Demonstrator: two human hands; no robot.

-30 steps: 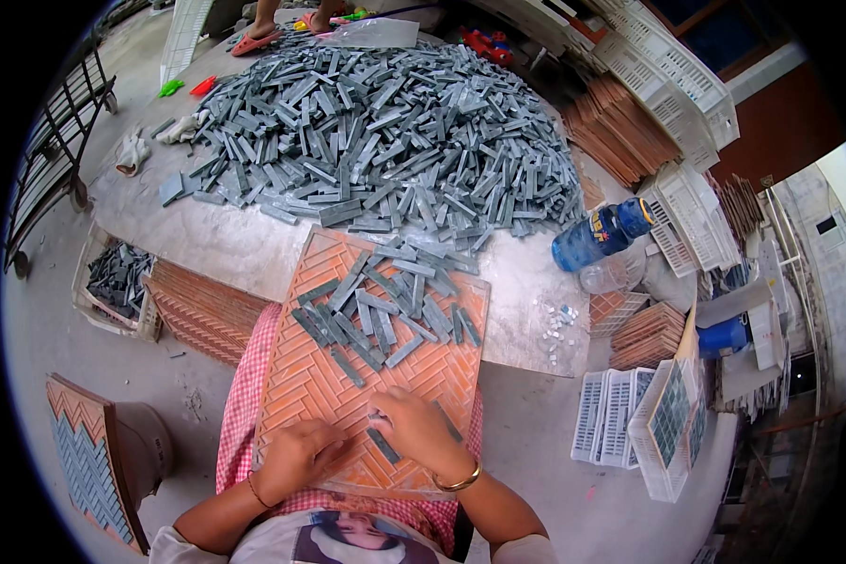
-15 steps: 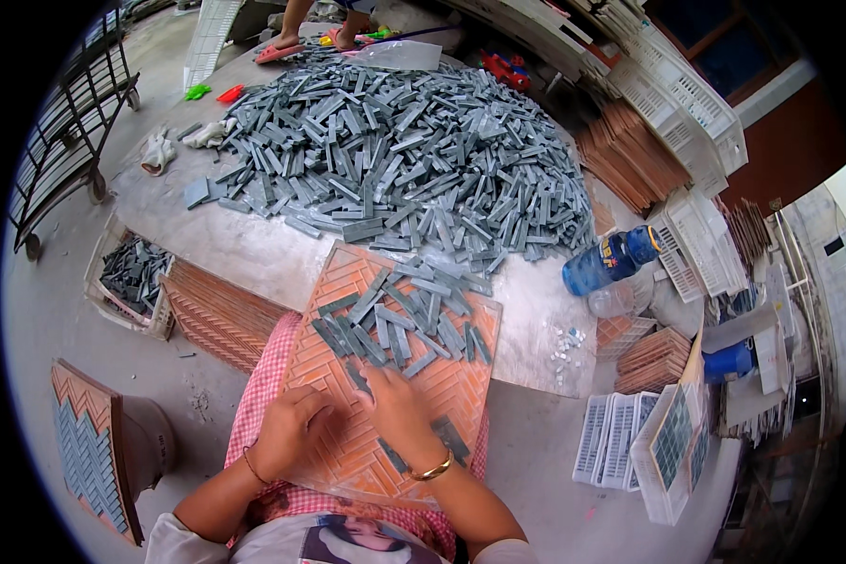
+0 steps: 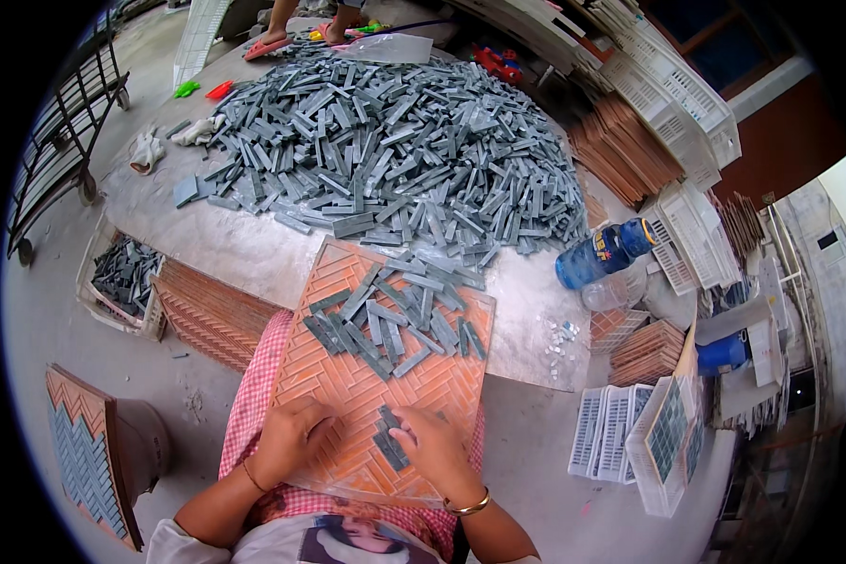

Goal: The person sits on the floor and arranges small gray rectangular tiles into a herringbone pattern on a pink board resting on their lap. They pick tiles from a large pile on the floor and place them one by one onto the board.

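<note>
An orange grooved board (image 3: 329, 385) with a herringbone pattern lies across my lap. My right hand (image 3: 434, 453) is closed over its lower right part, thumb and fingers pinching a grey strip tile (image 3: 388, 415). Just below that tile, a few grey tiles (image 3: 390, 449) sit in the grooves, partly covered by my hand. My left hand (image 3: 294, 434) rests near the board's left side with fingers curled in; whatever they hold, if anything, is hidden. Loose grey tiles (image 3: 395, 315) are scattered over the board's far half.
A large heap of grey tiles (image 3: 395, 141) spreads beyond the board. To the right stand a blue bottle (image 3: 602, 256) and white crates (image 3: 600, 432). At left are a tile-filled crate (image 3: 91, 299), stacked boards (image 3: 207, 305) and a partly tiled board (image 3: 85, 451). A person's sandalled foot (image 3: 271, 45) shows behind the heap.
My right hand has drawn back from the loose tiles toward the board's lower right, bringing a tile beside those in the grooves. My left hand has moved slightly nearer me.
</note>
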